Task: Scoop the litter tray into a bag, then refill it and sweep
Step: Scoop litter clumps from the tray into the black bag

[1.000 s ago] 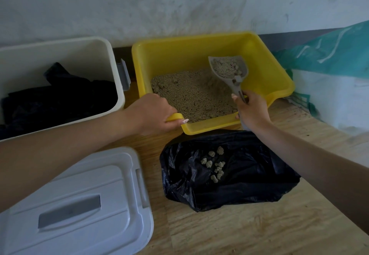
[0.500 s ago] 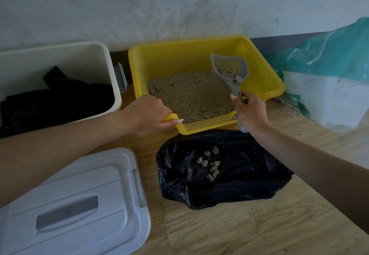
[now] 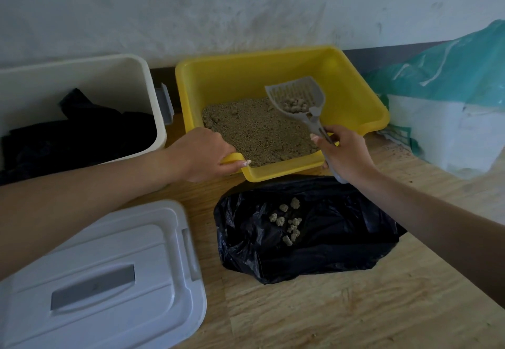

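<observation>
Two hands are busy. The left hand (image 3: 202,154) grips the rim of the yellow tray (image 3: 284,174) at 8 o'clock. The right hand (image 3: 345,155) grips the scoop (image 3: 296,94) at 4 o'clock, with lumps (image 3: 293,105) inside. The bag (image 3: 333,242) lies at 6 o'clock.

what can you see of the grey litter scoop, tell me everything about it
A grey plastic scoop with a slotted, walled head and a narrow handle. It is tilted with the head raised towards the far side, over the litter in the yellow tray. A few pale clumps sit low in the head, near the neck. The right hand grips the handle, and the handle's tip pokes out beneath the hand.
</observation>
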The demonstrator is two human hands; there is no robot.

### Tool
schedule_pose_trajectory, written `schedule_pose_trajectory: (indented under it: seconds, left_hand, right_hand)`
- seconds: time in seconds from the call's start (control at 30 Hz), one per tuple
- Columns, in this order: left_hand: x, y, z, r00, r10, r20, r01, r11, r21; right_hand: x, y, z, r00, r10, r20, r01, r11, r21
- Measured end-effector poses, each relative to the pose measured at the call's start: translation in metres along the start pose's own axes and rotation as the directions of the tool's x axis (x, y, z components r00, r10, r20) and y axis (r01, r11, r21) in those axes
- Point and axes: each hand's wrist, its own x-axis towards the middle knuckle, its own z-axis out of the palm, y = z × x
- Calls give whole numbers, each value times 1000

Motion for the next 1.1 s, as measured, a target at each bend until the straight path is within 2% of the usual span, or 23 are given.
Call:
schedule_pose_trajectory:
  seconds: [0.23,0.4,0.57,0.67,0.87,0.97,1.1]
  left_hand:
    - [-1,0,0,1000,-4,-9,4,1000,-8]
    - [-1,0,1,1000,-3,-9,3,1000,8]
    - [-1,2,-1,1000,-8,7,8,1000,8]
    - [-1,2,-1,1000,-5,7,5,1000,5]
    - [-2,1,-2,1000,6,-16,-6,1000,-10]
    - [-3,2,-2,1000,3,-22,-4,999,-43]
    - [-4,2,-2,1000,-3,-21,2,998,-58]
  right_hand:
    - [-4,1,-2,1000,22,5,-22,998,54]
    - [-1,6,-13,1000,12,22,-12,1000,22]
    - [-4,10,-35,993,-79,83,76,996,39]
    - [-3,20,-53,984,-76,159,67,996,59]
    - [-14,31,-92,882,-119,456,31,980,198]
    - [-17,39,-104,824,-120,554,-20,971,240]
    - [-26,45,-113,732,-76,677,-66,981,182]
